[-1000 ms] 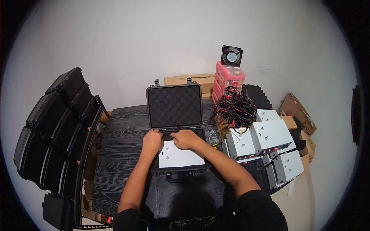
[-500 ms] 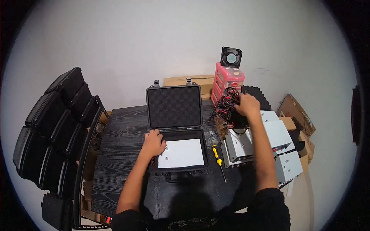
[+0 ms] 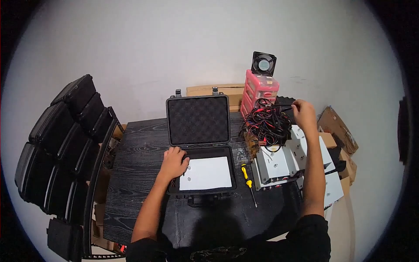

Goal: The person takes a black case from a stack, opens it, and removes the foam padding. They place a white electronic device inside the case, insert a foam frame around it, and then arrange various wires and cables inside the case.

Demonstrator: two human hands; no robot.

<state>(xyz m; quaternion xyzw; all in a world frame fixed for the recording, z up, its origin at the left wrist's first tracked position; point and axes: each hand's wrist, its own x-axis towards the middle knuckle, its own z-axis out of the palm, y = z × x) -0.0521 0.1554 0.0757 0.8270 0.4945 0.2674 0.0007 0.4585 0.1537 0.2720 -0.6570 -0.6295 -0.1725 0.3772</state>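
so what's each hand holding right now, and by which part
Right hand pinches a black cable from the wire tangle near its end. Left hand holds nothing, resting on the white panel.

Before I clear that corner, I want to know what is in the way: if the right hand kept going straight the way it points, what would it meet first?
The right hand points up and left over the tangle of wires, pinching a strand. Straight on, it would probably meet the pink drawer organiser first, though depth is unclear from this head view.
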